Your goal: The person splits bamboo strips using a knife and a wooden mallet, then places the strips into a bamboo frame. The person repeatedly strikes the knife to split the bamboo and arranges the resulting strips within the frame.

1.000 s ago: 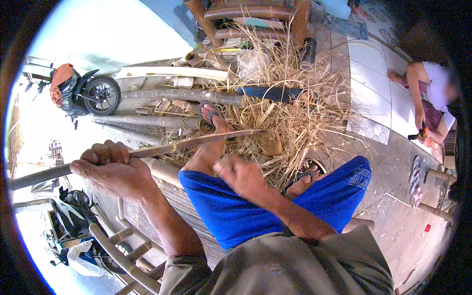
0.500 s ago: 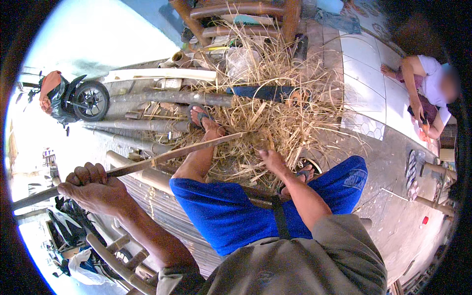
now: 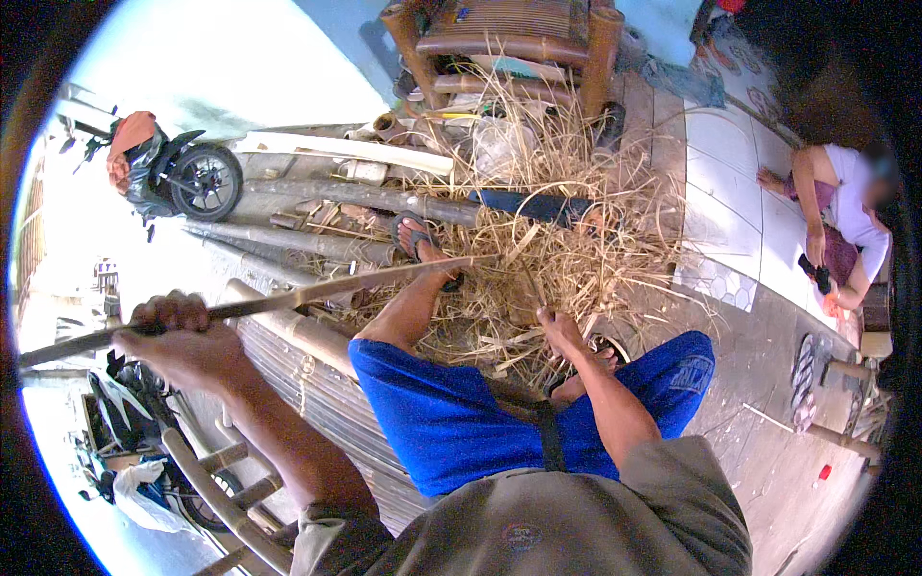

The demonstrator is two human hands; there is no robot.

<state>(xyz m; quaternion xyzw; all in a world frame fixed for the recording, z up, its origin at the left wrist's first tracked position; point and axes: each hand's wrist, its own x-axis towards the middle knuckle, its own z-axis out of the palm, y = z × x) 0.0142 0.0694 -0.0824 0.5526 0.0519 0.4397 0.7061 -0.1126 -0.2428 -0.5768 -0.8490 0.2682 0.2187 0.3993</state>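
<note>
Gripping a long strip [image 3: 365, 278], dark at its near end and paler along its length, with the left hand [image 3: 178, 331], fingers curled firmly over it. Held aslant above the floor [image 3: 759, 432], passing in view across the left shin and ending over a heap of shavings [image 3: 615, 254]. Closed with the right hand [image 3: 557, 331] around a slim tool [image 3: 533, 286], pointing toward the strip's far tip; too thin and blurred to tell by kind, or to tell whether touching the strip.

Wearing blue shorts [image 3: 423, 403] with pale lettering [image 3: 693, 374] near the right hem, and a grey-brown shirt [image 3: 615, 528] with a small round print [image 3: 521, 536] on the chest, too small to read. Sitting knees bent, with a slatted bench [image 3: 336, 413] just beside the left thigh.

Strewn farther out with a dark blue flat length [image 3: 528, 204] in the heap and bamboo poles [image 3: 384, 200] to its left, before a bamboo bench [image 3: 504, 46]. Bounded at the floor's left edge by a motorcycle [image 3: 206, 182] under an orange cloth [image 3: 133, 134]; shared at the right edge with another person [image 3: 850, 182], holding a black object [image 3: 821, 276].
</note>
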